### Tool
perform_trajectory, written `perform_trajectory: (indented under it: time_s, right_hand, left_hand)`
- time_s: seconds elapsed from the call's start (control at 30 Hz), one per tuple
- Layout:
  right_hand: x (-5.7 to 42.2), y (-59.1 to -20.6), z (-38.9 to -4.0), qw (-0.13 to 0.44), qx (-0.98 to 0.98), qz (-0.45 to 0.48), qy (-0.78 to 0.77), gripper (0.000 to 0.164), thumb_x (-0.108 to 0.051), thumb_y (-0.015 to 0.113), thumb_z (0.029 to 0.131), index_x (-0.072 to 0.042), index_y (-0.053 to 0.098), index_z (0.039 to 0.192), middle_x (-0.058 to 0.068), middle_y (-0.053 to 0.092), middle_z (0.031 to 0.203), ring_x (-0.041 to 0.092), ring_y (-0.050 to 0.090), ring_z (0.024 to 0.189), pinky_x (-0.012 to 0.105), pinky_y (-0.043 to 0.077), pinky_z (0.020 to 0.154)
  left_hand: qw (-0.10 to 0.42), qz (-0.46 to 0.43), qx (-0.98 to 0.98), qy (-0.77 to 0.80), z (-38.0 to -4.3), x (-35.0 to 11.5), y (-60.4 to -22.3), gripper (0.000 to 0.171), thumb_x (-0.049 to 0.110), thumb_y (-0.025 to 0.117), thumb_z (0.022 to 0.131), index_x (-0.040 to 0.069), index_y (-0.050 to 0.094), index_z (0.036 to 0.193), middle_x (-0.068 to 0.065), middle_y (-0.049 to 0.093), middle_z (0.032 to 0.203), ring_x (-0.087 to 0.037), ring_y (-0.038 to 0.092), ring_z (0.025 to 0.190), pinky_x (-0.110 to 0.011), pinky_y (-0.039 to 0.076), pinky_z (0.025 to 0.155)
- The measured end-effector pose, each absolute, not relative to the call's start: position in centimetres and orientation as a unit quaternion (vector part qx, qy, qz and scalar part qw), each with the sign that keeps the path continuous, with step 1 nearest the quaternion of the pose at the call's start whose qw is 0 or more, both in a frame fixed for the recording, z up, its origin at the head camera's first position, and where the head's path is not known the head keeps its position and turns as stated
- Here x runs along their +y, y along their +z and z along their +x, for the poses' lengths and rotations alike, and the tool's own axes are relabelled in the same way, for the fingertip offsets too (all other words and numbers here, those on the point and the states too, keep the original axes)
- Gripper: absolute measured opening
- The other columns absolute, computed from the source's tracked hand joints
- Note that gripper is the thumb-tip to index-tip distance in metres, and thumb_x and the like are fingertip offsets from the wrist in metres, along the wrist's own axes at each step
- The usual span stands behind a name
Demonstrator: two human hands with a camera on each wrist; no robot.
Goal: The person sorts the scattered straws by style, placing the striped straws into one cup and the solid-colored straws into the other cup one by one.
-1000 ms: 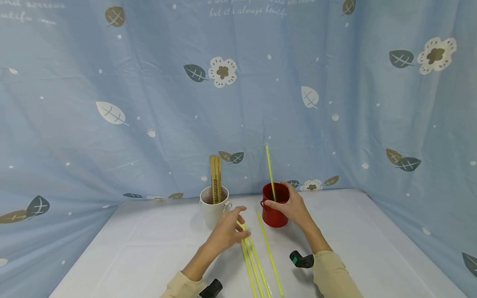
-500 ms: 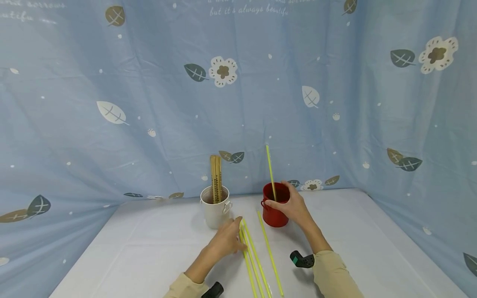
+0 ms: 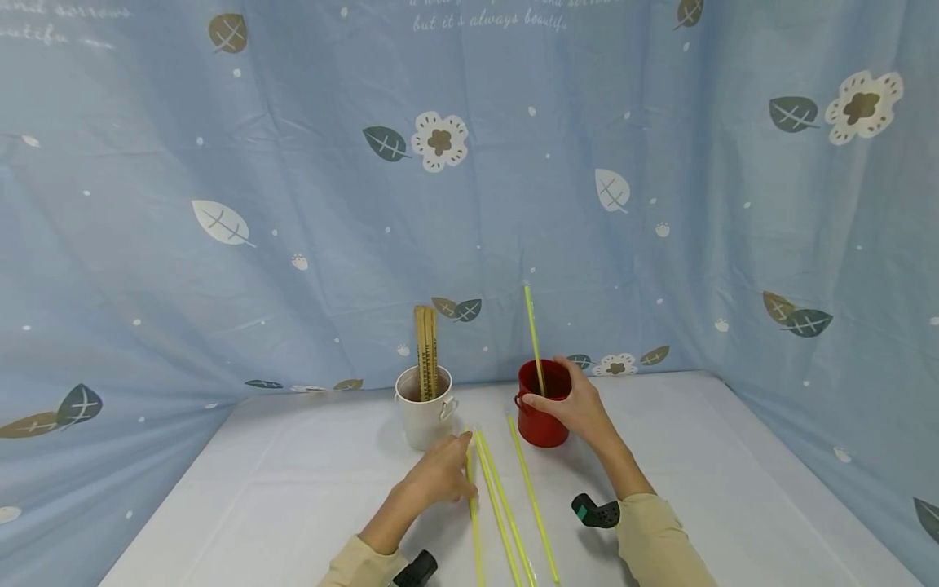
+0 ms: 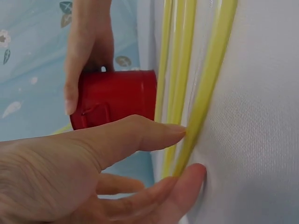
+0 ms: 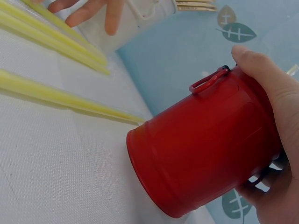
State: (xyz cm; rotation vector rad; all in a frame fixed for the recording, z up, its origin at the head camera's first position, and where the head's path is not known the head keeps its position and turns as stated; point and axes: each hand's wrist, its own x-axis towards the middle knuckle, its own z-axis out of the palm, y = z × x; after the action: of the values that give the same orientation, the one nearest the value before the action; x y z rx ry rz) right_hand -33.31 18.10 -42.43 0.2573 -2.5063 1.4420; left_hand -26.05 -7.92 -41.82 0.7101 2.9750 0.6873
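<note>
My left hand [image 3: 438, 473] pinches the leftmost long yellow stick [image 4: 210, 74] between thumb and fingertips, near its far end. This stick lies a little apart from several other yellow sticks [image 3: 502, 509] on the table, which seem to be in clear wrapping. With my right hand [image 3: 579, 405] I grip the small red bucket [image 5: 201, 144] round its upper part, thumb near the rim by a little side handle. The bucket stands upright, and one yellow stick [image 3: 533, 330] leans inside it, its lower end hidden.
Left of the red bucket stands a white bucket [image 3: 421, 420] holding several brown printed sticks [image 3: 425, 350]. Black wrist devices [image 3: 596, 512] sit by both sleeves. A blue patterned curtain [image 3: 308, 163] hangs behind the white table [image 3: 293, 489].
My left hand has come down onto the yellow sticks, closed its fingers on the leftmost one and drawn it slightly left, away from the others. The right hand stays on the red bucket.
</note>
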Motion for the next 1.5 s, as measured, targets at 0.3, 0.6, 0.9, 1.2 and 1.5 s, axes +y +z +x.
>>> perform_trajectory:
  time_s: [0.3,0.6,0.9,1.2,1.5]
  right_hand:
    - [18.1,-42.4,-33.2,0.115,-0.858,0.086,0.493,0.100,-0.051,0.081,0.076,-0.013,0.029,0.152,0.011,0.046,0.145,0.033,0.047,0.130,0.051,0.054,0.092]
    - [18.0,-42.4,-33.3,0.119,-0.861,0.083,0.487,0.101,-0.054,0.080,0.076,-0.014,0.028,0.153,0.011,0.046,0.145,0.032,0.047,0.131,0.053,0.053,0.094]
    - [18.0,-42.3,-33.2,0.116,-0.857,0.085,0.494,0.101,-0.052,0.080,0.076,-0.013,0.028,0.153,0.011,0.046,0.145,0.033,0.047,0.130,0.052,0.053,0.094]
    - [18.0,-42.3,-33.2,0.113,-0.858,0.083,0.494,0.101,-0.053,0.080,0.076,-0.014,0.027,0.153,0.011,0.045,0.146,0.033,0.046,0.131,0.052,0.053,0.094]
    - [18.0,-42.4,-33.3,0.112,-0.857,0.083,0.496,0.103,-0.055,0.080,0.075,-0.015,0.027,0.154,0.011,0.045,0.146,0.033,0.046,0.131,0.052,0.053,0.093]
  left_hand:
    - [0.037,0.179,0.942,0.281,-25.9,-7.6,-42.5,0.039,0.014,0.086,0.070,0.001,0.059,0.095,0.000,0.054,0.059,-0.008,0.052,0.036,-0.023,0.045,0.049]
    - [0.067,0.172,0.938,0.294,-25.8,-8.2,-41.9,0.032,0.009,0.088,0.068,0.003,0.057,0.077,-0.002,0.055,0.054,-0.019,0.062,0.039,-0.023,0.049,0.053]
    - [0.096,0.174,0.931,0.305,-25.5,-8.6,-41.3,0.029,0.001,0.085,0.068,-0.003,0.060,0.083,-0.009,0.061,0.051,-0.023,0.066,0.043,-0.023,0.051,0.054]
    - [0.105,0.199,0.937,0.267,-25.2,-8.9,-40.8,0.025,-0.003,0.082,0.070,0.000,0.059,0.080,-0.004,0.063,0.058,-0.025,0.068,0.047,-0.024,0.053,0.064]
    - [0.130,0.192,0.935,0.269,-25.2,-9.0,-40.9,0.031,-0.011,0.071,0.069,-0.003,0.061,0.097,-0.004,0.064,0.058,-0.026,0.069,0.049,-0.024,0.053,0.050]
